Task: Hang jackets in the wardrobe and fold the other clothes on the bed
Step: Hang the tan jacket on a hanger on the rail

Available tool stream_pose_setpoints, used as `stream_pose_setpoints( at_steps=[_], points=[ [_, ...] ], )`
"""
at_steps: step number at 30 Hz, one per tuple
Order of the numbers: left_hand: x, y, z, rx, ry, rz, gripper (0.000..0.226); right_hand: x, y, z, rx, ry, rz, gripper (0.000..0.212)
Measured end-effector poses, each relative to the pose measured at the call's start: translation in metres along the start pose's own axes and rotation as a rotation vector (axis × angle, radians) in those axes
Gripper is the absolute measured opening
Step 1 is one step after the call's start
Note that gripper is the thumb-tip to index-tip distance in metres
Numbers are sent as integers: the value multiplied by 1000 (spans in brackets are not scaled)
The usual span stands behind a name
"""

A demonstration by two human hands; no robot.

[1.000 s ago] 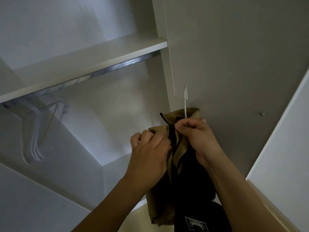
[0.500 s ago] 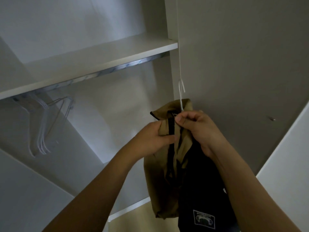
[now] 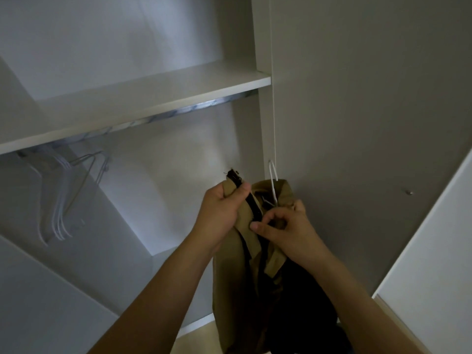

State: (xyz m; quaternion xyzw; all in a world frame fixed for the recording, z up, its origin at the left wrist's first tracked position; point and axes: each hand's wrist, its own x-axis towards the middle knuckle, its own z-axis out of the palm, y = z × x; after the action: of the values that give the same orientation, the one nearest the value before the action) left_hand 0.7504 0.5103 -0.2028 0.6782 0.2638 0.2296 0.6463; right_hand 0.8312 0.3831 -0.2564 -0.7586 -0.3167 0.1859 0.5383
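A tan jacket (image 3: 229, 282) with a black zipper edge and dark lining hangs in front of me on a white hanger (image 3: 272, 180), whose hook sticks up above the collar. My left hand (image 3: 219, 215) grips the jacket's left front edge near the collar. My right hand (image 3: 286, 228) pinches the other zipper edge just below the hanger's neck. The wardrobe rail (image 3: 178, 113) runs under the shelf, above and left of both hands. The hook is not on the rail.
Several empty white and wire hangers (image 3: 61, 200) hang at the rail's left end. A white shelf (image 3: 143, 98) sits above the rail. The wardrobe's side panel (image 3: 263, 123) stands just behind the jacket, with a grey door (image 3: 370, 123) to the right.
My left hand has shifted up and left along the jacket's front edge. My right hand has dropped from the hanger's neck to the zipper edge. The view has tilted upward.
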Motion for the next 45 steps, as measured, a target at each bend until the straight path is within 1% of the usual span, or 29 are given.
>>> stream_pose_setpoints(
  at_steps=[4, 8, 12, 14, 17, 21, 23, 25, 26, 27, 28, 29, 30, 31, 32, 33, 34, 35, 36, 37, 39, 40, 42, 45],
  points=[
    [-5, 1, -2, 10, 10, 3, 17, 2, 4, 4, -104, 15, -53, 14],
    [-8, -1, -3, 24, 29, -11, 27, 3, 8, 10, -120, -43, -125, 19],
    [-10, -5, -6, -5, 64, -67, 14, 5, 10, 12, -99, -143, -142, 27],
    [-11, -6, -8, -28, 93, -87, 15, 7, 12, 13, -155, -183, -165, 28],
    [-13, -6, -8, -49, 148, -78, 17, 12, 11, 12, -253, -210, -199, 28],
    [-11, -3, -17, -90, 285, -18, 18, 21, 14, 2, -422, -211, -192, 26],
    [-8, 2, -28, -157, 348, -13, 18, 25, 17, -5, -435, -231, -137, 24],
    [-5, 5, -39, -183, 385, 5, 19, 29, 17, -8, -388, -229, -98, 24],
    [-4, 5, -42, -147, 400, 22, 19, 32, 15, -9, -330, -203, -92, 23],
    [-3, 3, -46, -40, 424, 57, 16, 34, 11, -9, -256, -170, -87, 21],
    [-2, 1, -49, 164, 478, 107, 17, 36, 7, -9, -183, -146, -76, 16],
    [-3, -1, -52, 443, 573, 183, 29, 37, 1, -9, -125, -135, -65, 12],
    [-4, -5, -55, 711, 654, 291, 47, 38, -3, -9, -83, -131, -64, 10],
    [-6, -6, -56, 917, 672, 410, 62, 38, -7, -9, -56, -132, -72, 10],
    [-8, -7, -55, 1075, 622, 493, 71, 38, -11, -8, -42, -137, -86, 12],
    [-10, -7, -50, 1206, 504, 532, 72, 38, -15, -7, -38, -147, -100, 15],
    [-10, -8, -44, 1307, 337, 537, 61, 38, -19, -6, -40, -158, -113, 17],
    [-8, -10, -37, 1374, 157, 519, 41, 39, -23, -5, -45, -167, -127, 19],
    [-6, -12, -31, 1399, 9, 473, 18, 40, -25, -4, -57, -172, -150, 20],
    [-4, -14, -27, 1384, -87, 407, 8, 41, -26, -4, -79, -173, -183, 20],
    [0, -19, -23, 1268, -165, 292, 16, 43, -25, -6, -155, -166, -263, 18],
    [1, -23, -21, 1205, -165, 260, 21, 45, -20, -7, -211, -166, -295, 17],
    [0, -27, -19, 1182, -162, 252, 32, 49, -9, -8, -346, -177, -321, 15],
    [-1, -24, -24, 1199, -171, 249, 31, 54, 10, -7, -562, -203, -336, 16]
  ],
)
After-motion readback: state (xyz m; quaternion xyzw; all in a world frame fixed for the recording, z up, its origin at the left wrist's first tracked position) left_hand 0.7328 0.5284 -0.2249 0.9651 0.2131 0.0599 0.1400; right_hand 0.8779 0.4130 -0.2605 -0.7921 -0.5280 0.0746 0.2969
